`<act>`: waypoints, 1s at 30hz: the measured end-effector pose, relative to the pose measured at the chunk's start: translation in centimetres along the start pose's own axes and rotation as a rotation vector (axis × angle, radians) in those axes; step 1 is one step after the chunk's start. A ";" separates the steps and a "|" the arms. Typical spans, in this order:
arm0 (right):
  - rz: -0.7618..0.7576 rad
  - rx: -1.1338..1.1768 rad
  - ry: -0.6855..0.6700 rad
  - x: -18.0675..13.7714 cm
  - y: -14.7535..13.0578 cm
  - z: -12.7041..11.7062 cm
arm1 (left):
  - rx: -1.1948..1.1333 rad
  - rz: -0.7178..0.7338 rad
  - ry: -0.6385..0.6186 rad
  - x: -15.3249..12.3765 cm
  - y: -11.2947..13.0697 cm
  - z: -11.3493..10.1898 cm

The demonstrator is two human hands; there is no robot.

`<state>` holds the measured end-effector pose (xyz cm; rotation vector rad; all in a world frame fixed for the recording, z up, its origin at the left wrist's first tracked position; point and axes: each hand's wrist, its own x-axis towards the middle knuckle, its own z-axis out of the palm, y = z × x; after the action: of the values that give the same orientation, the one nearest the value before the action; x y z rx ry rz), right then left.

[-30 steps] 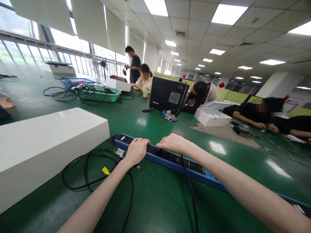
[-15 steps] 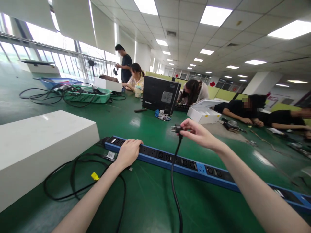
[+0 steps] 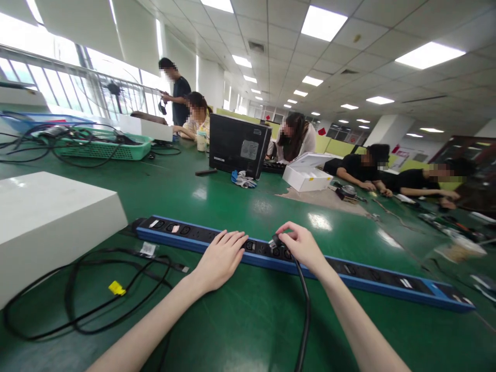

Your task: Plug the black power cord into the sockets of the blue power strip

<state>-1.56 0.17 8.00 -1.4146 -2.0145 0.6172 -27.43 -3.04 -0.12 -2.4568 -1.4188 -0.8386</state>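
A long power strip (image 3: 382, 276) with a blue casing and a row of black sockets lies across the green table (image 3: 240, 320). Flat on the strip's middle rests my left hand (image 3: 220, 261), its fingers stretched out and holding nothing. My right hand (image 3: 304, 248) pinches a black power plug (image 3: 276, 241) between thumb and fingers. The plug's metal prongs point left and down, close over the sockets; whether they touch is unclear. From the plug, a thick black cord (image 3: 304, 310) runs down toward the bottom edge.
At left are a white box (image 3: 50, 227) and a coiled black cable (image 3: 73, 289) with a yellow tag (image 3: 117, 288). Farther back stand a green basket (image 3: 104, 150), a black computer case (image 3: 236, 144), gloves (image 3: 244, 179) and an open white box (image 3: 308, 178). Several people work around the table.
My right hand has lowered the plug from above the strip down to its sockets. My left hand has slid right along the strip and flattened. The view has shifted right.
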 end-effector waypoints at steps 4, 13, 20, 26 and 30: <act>-0.029 -0.204 0.059 0.6 -0.3 2.3 | 0.033 -0.002 -0.007 -0.5 0.0 0.7; 0.027 -0.353 0.078 1.2 -0.2 4.6 | 0.038 -0.005 0.013 -0.7 -0.1 0.6; 0.060 -0.530 0.102 1.0 -1.5 5.4 | 0.043 0.013 0.037 -1.0 -0.3 0.9; 0.064 -0.580 0.128 0.2 -2.1 6.2 | 0.059 0.003 0.038 -1.0 -0.1 1.1; 0.034 -0.542 0.106 0.6 -1.8 6.1 | 0.069 -0.001 0.047 -1.0 0.1 1.1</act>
<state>-7.11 -0.10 4.95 -1.7423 -2.1670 -0.0064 -27.31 -3.34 -1.56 -2.3701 -1.4094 -0.8270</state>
